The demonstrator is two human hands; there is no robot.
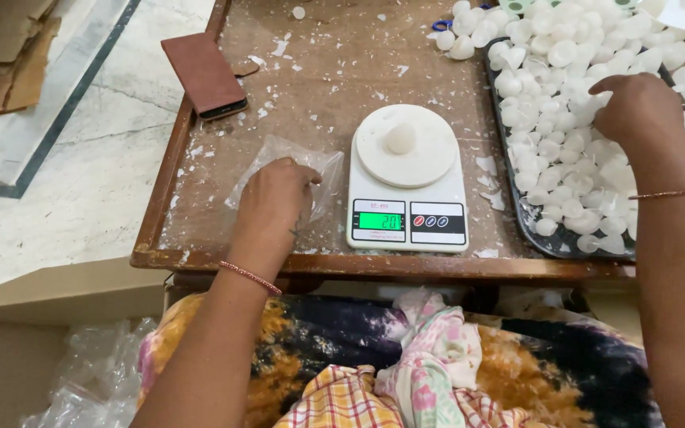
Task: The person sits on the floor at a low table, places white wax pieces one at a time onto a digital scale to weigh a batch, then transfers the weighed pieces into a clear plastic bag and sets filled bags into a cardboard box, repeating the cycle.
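Observation:
My left hand (273, 200) presses down on a small clear plastic bag (316, 168) lying flat on the brown wooden table (327, 63). Just to its right stands a white digital kitchen scale (407, 230) with a lit green display; one white dome-shaped piece (399, 138) rests on its round platform. My right hand (636, 107) reaches into a dark tray (526, 219) heaped with many white shell-like pieces (556, 158), fingers curled among them. What the fingers hold is hidden.
A brown wallet-style phone case (204, 73) lies at the table's far left. White flakes litter the tabletop. More white pieces (469, 32) sit loose beyond the tray, by a blue-handled item (441, 24). Crumpled clear plastic (97, 372) lies by my lap; cardboard (1, 55) lies on the marble floor.

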